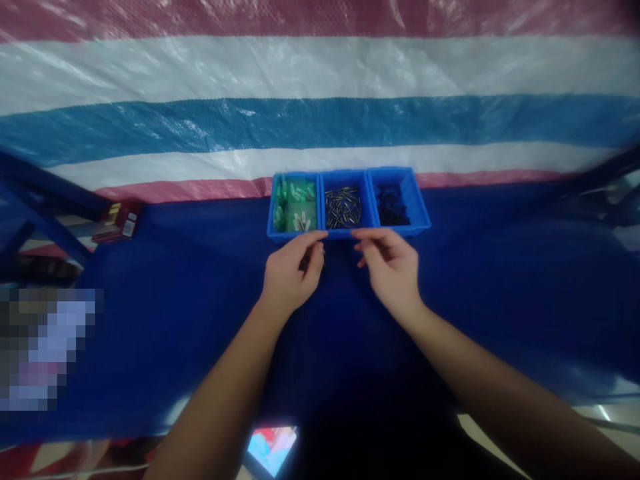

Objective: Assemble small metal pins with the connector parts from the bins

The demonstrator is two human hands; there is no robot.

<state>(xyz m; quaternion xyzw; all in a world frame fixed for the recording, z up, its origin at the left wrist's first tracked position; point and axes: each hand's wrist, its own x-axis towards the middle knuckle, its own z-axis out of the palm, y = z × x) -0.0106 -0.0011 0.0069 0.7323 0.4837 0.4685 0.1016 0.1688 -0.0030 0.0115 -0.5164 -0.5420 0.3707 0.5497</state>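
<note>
The left hand [293, 273] has its forefinger stretched toward the near edge of the middle bin [345, 233], the other fingers curled under; whether they pinch anything small is too dim to tell. The right hand [395, 270] mirrors it, fingers bent and forefinger pointing left; I cannot tell whether its tips meet or hold anything. The two hands are apart.

The bins are smooth blue boxes in a row. The middle one holds thin, dark pins [344, 210] with a metallic glint, jumbled together. The left bin [280, 235] has white pieces [303, 222] and crinkly green film [309, 207]; the right bin [417, 207], black pieces [393, 208]. Behind hangs glossy, wrinkled striped sheeting [320, 123].
</note>
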